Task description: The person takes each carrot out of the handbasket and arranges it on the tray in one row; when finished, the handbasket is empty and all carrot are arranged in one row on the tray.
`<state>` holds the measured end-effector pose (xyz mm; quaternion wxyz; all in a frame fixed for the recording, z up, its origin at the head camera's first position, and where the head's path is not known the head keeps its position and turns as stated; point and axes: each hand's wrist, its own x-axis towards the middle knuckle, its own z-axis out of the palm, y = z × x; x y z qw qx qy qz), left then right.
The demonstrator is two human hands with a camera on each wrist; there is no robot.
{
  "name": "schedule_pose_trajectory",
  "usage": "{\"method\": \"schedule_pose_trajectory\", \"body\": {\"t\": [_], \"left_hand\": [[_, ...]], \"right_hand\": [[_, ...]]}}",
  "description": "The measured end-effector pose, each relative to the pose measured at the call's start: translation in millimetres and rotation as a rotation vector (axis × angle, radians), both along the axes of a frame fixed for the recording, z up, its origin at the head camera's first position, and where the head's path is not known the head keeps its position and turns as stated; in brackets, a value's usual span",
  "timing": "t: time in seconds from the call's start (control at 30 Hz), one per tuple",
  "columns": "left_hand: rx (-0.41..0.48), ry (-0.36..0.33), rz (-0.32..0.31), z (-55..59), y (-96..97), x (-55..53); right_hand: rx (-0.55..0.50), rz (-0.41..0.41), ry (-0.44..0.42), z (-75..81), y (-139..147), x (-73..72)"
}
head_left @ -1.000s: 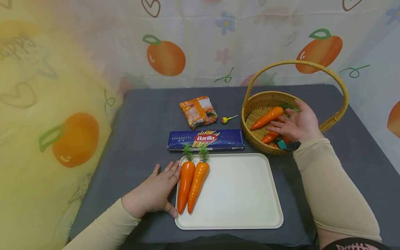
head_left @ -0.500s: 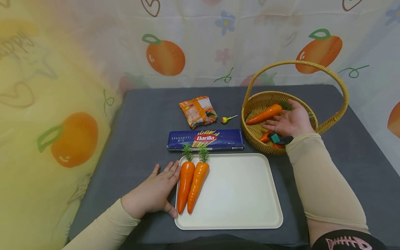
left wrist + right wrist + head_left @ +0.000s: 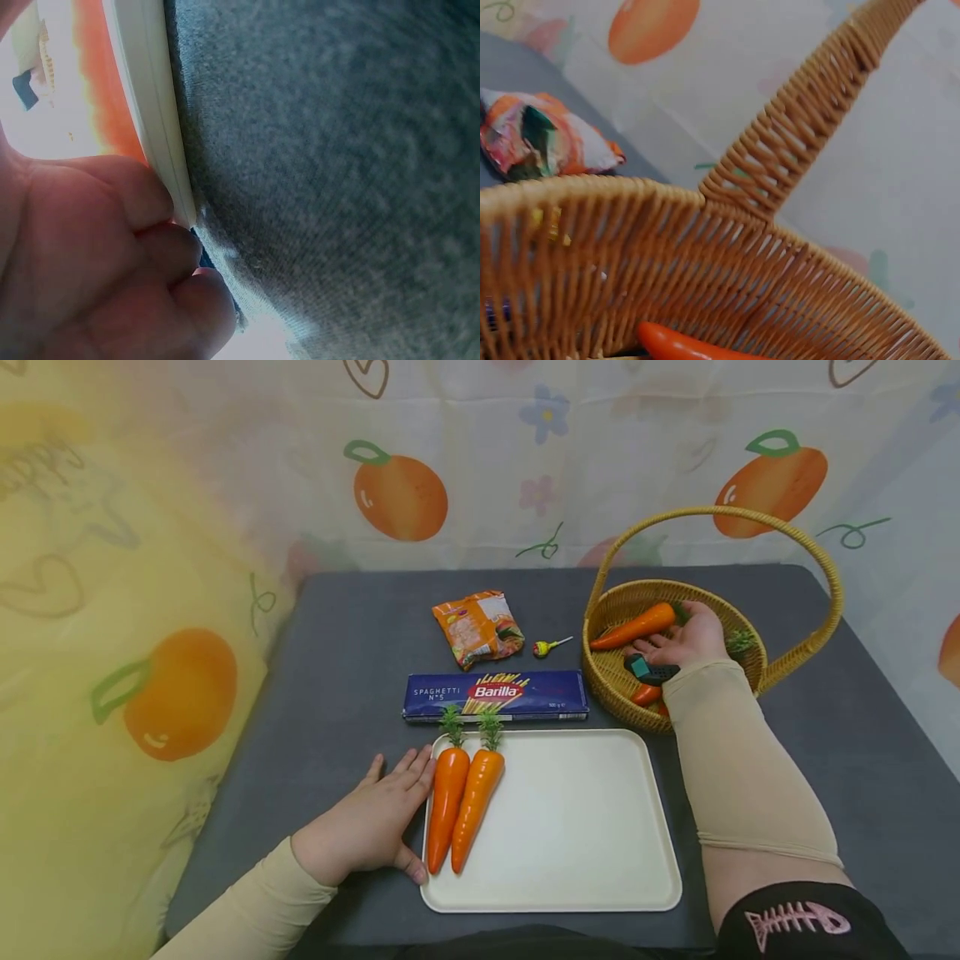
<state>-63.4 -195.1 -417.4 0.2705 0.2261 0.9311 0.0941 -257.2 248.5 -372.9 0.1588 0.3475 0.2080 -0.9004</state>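
My left hand [image 3: 371, 822] rests at the left edge of the cream tray [image 3: 577, 818], fingers spread, thumb at its lower corner. On the tray beside it lie two carrots, a darker orange one [image 3: 448, 802] and a lighter one [image 3: 477, 802], green tops pointing away. Inside the wicker basket [image 3: 622, 714] is my right hand [image 3: 693, 635], palm upward, with fingers extended beside and below an orange carrot [image 3: 636, 627]. Its thumb is by that carrot's green top. Below the wrist, other carrots [image 3: 647, 695] show partly. In the right wrist view, a carrot tip [image 3: 679, 345] appears under the basket wall.
Behind the tray lies a blue spaghetti box [image 3: 495, 696]. Farther back are an orange snack bag [image 3: 480, 628] and a lollipop [image 3: 551, 647]. The basket's tall handle [image 3: 720, 512] arches above the right hand. A grey cloth [image 3: 352, 652] covers the table.
My right hand has moved left and deeper into the basket. The carrot beside its fingers has shifted slightly left and away. My left hand and the two tray carrots have stayed put.
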Motion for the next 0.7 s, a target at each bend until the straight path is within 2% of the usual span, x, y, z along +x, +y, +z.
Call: {"method": "schedule_pose_trajectory", "body": {"t": [0.17, 0.33, 0.53, 0.7], "left_hand": [[-0.003, -0.012, 0.006, 1.0, -0.6, -0.5], [0.007, -0.023, 0.006, -0.2, -0.9, -0.3], [0.000, -0.035, 0.011, -1.8, 0.8, 0.2], [-0.002, -0.052, 0.025, -0.6, 2.1, 0.5]], "right_hand": [[0.025, -0.026, -0.007, -3.5, 4.3, -14.3], [-0.033, -0.066, -0.024, -10.3, 9.3, -24.5], [-0.017, -0.031, -0.011, -14.9, 15.1, -30.6], [0.064, 0.007, 0.033, -15.6, 13.1, -31.4]]}}
